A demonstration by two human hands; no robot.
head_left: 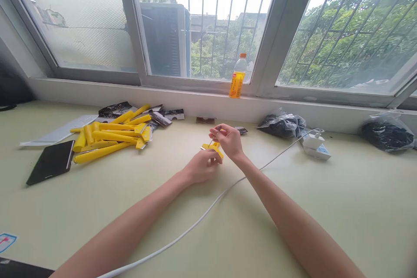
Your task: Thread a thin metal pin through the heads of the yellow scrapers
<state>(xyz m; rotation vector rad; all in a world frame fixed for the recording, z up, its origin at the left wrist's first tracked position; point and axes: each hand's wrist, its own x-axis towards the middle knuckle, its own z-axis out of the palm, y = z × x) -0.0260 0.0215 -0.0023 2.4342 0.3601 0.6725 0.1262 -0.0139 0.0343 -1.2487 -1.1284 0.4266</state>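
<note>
Near the middle of the pale green table (156, 208), my left hand (202, 166) is closed on a small yellow tool (216, 149) with a metal edge at its left end. Just above and to the right, my right hand (229, 140) pinches a thin metal rod (211, 141), whose lower tip meets the yellow tool. My fingers cover part of the tool. To the left lies a pile of yellow-handled scrapers (110, 134), some with flat metal-edged heads.
A black phone-like slab (50, 163) lies left. Dark packets (161, 118) sit behind the pile. A white cable (208, 209) runs diagonally to a white power strip (316, 151). Bagged black items (282, 125) rest at the back right; an orange-capped bottle (237, 80) stands on the sill.
</note>
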